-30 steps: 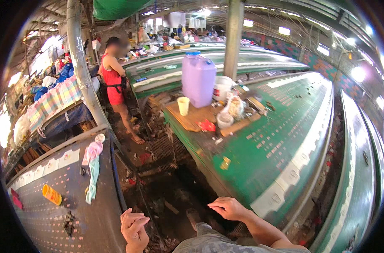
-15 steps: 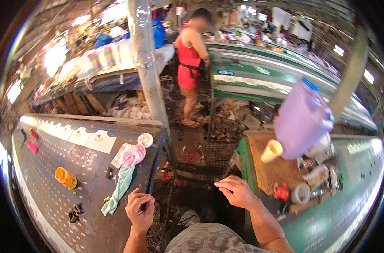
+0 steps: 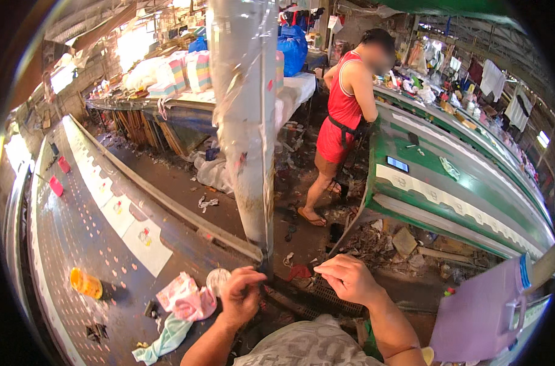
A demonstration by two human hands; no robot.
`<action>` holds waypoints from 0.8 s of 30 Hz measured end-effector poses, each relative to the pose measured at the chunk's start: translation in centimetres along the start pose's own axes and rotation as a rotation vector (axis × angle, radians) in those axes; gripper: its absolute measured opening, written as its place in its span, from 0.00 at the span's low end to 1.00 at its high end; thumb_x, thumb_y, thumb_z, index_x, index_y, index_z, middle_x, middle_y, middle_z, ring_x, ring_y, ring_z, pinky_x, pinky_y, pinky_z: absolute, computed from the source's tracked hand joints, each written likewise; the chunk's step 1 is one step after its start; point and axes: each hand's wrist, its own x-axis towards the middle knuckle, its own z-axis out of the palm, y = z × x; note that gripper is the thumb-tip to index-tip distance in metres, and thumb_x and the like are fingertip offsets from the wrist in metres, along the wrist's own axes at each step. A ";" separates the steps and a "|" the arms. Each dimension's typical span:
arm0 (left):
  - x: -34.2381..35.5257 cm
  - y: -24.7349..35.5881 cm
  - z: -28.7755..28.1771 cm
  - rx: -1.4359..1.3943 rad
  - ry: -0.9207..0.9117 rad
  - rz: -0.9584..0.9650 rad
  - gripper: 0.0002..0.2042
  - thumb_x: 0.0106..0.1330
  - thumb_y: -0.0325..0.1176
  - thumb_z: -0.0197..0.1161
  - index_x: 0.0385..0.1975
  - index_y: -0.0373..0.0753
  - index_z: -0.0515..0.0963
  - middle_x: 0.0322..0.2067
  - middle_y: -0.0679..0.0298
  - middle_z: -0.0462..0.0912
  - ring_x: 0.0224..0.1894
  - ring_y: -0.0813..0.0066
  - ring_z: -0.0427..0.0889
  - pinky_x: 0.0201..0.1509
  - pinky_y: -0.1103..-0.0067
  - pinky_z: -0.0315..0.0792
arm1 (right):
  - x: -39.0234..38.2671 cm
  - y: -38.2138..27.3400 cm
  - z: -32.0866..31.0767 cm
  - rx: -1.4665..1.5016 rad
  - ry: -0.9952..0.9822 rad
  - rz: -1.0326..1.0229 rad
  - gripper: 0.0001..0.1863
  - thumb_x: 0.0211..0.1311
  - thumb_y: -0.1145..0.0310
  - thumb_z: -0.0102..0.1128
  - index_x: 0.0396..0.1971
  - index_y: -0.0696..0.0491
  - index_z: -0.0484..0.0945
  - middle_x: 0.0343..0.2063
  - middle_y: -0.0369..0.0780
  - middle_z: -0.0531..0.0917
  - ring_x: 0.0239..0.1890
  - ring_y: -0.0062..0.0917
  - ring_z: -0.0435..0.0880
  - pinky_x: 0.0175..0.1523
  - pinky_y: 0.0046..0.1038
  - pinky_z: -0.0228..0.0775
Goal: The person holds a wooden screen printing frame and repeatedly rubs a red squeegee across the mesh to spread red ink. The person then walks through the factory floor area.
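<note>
My left hand (image 3: pixel 243 296) is raised beside the end of the dark printing table (image 3: pixel 186 259), fingers bent and apart from the thumb, with nothing visible between them. Nearest it are a round white lid (image 3: pixel 218 282) and a pink-and-white cloth (image 3: pixel 185 297) lying against a mint-green cloth (image 3: pixel 165 340). Over the gap between the tables, my right hand (image 3: pixel 352 279) is closed, its fingers pressed together, and no object shows in it. Further left on the dark table stand a yellow-orange jar (image 3: pixel 86 283) and small black pieces (image 3: pixel 97 333).
A wrapped post (image 3: pixel 244 122) rises ahead. To its right a person in red (image 3: pixel 344 110) stands at a green table (image 3: pixel 472 195) bearing a phone (image 3: pixel 397 163). A purple jug (image 3: pixel 476 311) is at lower right. Scraps litter the floor (image 3: pixel 290 244). White printed pieces (image 3: pixel 146 238) line the dark table.
My view has tilted up and turned left; the post and the person look larger and nearer. The purple jug has slid toward the lower right. My left hand has risen closer to my right.
</note>
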 end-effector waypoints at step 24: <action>37.4 -20.1 26.3 0.007 0.156 -0.346 0.14 0.67 0.15 0.69 0.49 0.36 0.91 0.44 0.58 0.93 0.46 0.68 0.92 0.51 0.73 0.85 | 40.0 52.6 -9.7 0.348 -0.222 -0.172 0.10 0.69 0.78 0.75 0.49 0.55 0.93 0.41 0.44 0.95 0.45 0.40 0.95 0.53 0.38 0.88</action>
